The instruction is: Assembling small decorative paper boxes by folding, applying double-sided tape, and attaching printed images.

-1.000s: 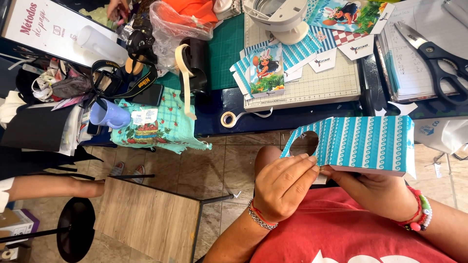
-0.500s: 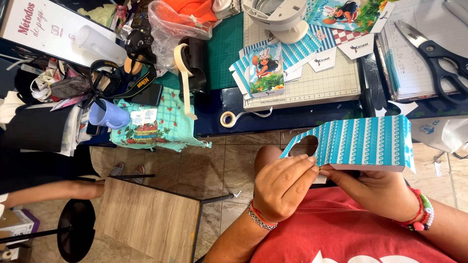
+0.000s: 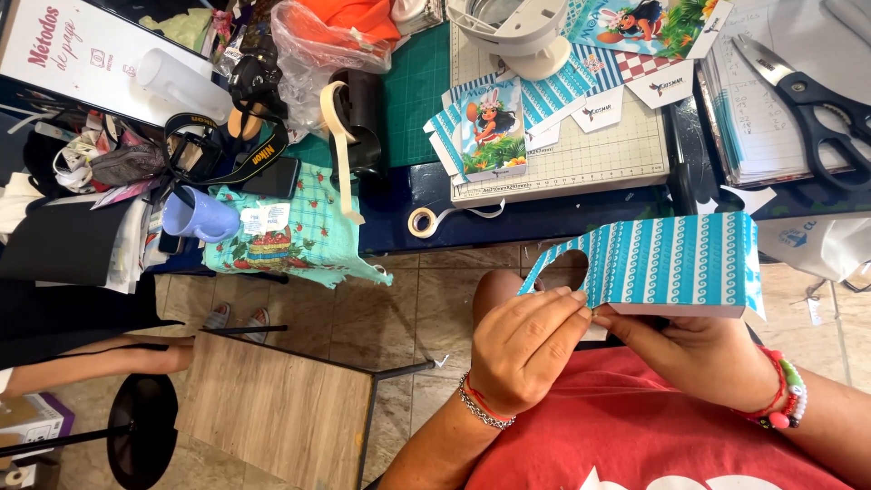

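While pinching the near edge of the striped blue paper box (image 3: 676, 263) between left hand (image 3: 526, 349) and right hand (image 3: 699, 354), fingertips pressed together as if creasing a seam, held over the lap, near the cutting mat (image 3: 590, 154).

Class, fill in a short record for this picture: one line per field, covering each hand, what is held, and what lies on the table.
Left hand: pinches the lower edge of the striped paper box.
Right hand: grips the same edge from the other side.
Striped paper box: blue and white, held above the lap.
Table: cutting mat, scissors, tape roll, purple cup.
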